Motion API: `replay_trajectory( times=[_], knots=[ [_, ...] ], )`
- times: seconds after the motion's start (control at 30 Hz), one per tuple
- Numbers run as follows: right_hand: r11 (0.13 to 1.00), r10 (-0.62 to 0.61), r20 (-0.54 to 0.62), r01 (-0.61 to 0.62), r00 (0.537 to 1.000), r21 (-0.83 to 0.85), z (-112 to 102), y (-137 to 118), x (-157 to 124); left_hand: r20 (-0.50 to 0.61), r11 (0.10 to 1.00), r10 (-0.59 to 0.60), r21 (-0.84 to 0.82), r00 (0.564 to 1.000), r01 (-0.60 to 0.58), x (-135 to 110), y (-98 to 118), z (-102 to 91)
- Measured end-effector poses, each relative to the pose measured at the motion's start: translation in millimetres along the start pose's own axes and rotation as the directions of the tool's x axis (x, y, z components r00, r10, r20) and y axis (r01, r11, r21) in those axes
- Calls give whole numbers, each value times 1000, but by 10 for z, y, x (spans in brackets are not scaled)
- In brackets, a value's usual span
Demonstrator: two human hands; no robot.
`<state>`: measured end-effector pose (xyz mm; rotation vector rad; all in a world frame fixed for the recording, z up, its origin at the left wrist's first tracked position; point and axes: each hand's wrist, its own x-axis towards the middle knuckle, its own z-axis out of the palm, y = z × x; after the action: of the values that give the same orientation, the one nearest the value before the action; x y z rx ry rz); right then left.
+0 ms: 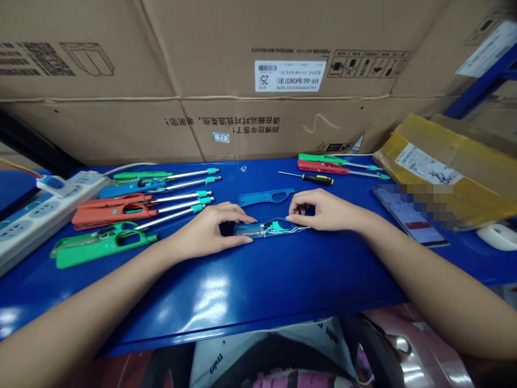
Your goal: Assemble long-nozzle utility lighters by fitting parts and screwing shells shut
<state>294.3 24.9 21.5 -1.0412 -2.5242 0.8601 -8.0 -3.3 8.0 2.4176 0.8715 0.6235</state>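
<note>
The blue worktop (302, 280) carried an opened blue lighter (277, 228) at its middle.
The left hand (214, 229) pinched its left end; the right hand (319, 210) curled beside the green trigger (278, 224), its grip unclear to me. A light, steady hold seemed best for keeping the wires (271, 233) seated. The lighter cradled a clear tank (247, 229); the taped cardboard box (468, 167) hid its contents.

On the blue desk (226, 318), our left grip (205, 230) pinches one end of an opened blue lighter (271, 227); our right grip (321, 210) is at its other end. Beyond, we see a loose blue cover (264, 200) and a screwdriver (318, 179).
</note>
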Motion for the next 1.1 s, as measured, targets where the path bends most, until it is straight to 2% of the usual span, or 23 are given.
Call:
replay_trajectory(
  times=[0.2, 0.3, 0.37, 0.43, 0.6, 0.77, 0.9, 1.1],
  knots=[
    [1000, -12, 4, 12, 1000, 19, 49, 10, 18, -20, 999, -23, -49, 1000, 22, 10, 1, 23],
    [993, -45, -129, 30, 991, -118, 83, 17, 44, -16, 997, -40, -61, 999, 39, 6, 3, 31],
    [974, -82, -251, 24, 964, -225, 102, 46, 64, -18, 996, -51, -69, 999, 49, 3, 6, 34],
    [959, -87, -312, -6, 946, -285, 113, 94, 77, -55, 996, -69, -56, 996, 66, 3, -1, 38],
    [946, -37, -279, -57, 960, -321, 123, 215, 84, -240, 975, -50, 201, 970, 99, 8, -114, 60],
    [962, -43, -239, -24, 970, -272, 131, 258, 95, -168, 924, -16, 375, 986, 78, -5, -207, 71],
    [978, 36, -302, -96, 953, -187, 120, 254, 97, -190, 924, 18, 378, 982, 57, -14, -165, 48],
    [983, 61, -294, -108, 954, -147, 90, 211, 96, -211, 954, -50, 279, 976, 109, -16, -134, 67]
  ],
)
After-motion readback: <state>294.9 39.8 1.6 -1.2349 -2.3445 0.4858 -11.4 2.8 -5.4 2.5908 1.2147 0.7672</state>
